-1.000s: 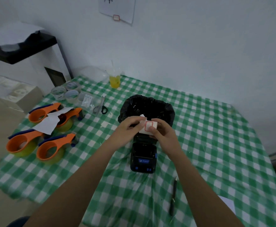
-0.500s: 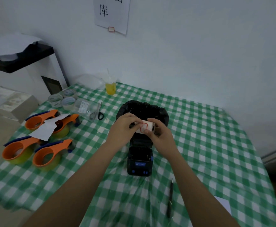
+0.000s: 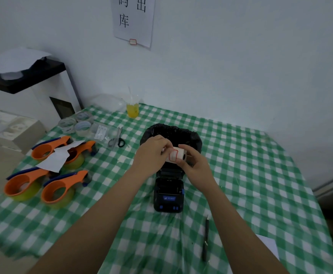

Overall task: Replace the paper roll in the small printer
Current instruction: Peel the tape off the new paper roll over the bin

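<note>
A small black printer (image 3: 169, 194) with blue buttons sits on the green checked tablecloth, its lid standing open at the far end. Above its open bay I hold a white paper roll (image 3: 176, 155) with red-outlined labels. My right hand (image 3: 193, 164) grips the roll from the right, its core end showing. My left hand (image 3: 151, 155) pinches the roll's left side, at the loose label edge. Part of the roll is hidden behind my fingers.
A black-lined bin (image 3: 171, 135) stands just behind the printer. Several orange tape dispensers (image 3: 62, 190) and a paper scrap lie at the left, with scissors (image 3: 119, 139) and tape rolls beyond. A yellow drink cup (image 3: 133, 109) stands at the back. A black pen (image 3: 205, 237) lies at the front right.
The roll has turned in my hands, so its core end now faces right. My left fingers have shifted to pinch its left edge. The camera has tilted up.
</note>
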`<state>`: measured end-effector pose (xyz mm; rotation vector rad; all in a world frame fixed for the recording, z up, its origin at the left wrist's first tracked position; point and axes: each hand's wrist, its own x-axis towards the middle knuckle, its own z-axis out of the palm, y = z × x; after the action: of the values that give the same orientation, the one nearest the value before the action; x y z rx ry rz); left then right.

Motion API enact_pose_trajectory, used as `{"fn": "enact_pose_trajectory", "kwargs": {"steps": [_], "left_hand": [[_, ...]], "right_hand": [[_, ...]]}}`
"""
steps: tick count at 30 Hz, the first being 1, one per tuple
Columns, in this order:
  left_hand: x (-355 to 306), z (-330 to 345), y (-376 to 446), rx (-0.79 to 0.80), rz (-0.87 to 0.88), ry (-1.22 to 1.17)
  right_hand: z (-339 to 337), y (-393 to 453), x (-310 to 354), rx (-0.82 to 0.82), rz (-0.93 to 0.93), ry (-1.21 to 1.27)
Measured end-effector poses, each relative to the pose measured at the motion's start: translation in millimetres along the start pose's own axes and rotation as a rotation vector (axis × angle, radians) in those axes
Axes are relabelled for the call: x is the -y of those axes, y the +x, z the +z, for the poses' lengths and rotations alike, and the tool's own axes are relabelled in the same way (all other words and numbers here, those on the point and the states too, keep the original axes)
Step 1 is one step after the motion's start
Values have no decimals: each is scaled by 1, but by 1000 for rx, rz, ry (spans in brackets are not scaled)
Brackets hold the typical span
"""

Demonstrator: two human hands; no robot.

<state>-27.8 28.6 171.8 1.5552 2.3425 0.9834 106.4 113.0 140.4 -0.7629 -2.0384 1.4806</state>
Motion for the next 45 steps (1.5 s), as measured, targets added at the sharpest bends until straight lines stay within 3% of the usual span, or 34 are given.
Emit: {"fn": "enact_pose_trajectory", "kwargs": {"steps": [3,10,18,45], "left_hand": [[-5,1,-2,-32,45,107],[-3,0,-2,10,60,-17],[-3,-2,-8,-86,84,-1],[15,24,-10,-27,-63,-269]], "right_hand": [[3,-1,1,-24,2,8],[2,-4,8,-74,-15,59],[9,-10,9,-75,6,99],[14,1,-19,-71,452,615]]}}
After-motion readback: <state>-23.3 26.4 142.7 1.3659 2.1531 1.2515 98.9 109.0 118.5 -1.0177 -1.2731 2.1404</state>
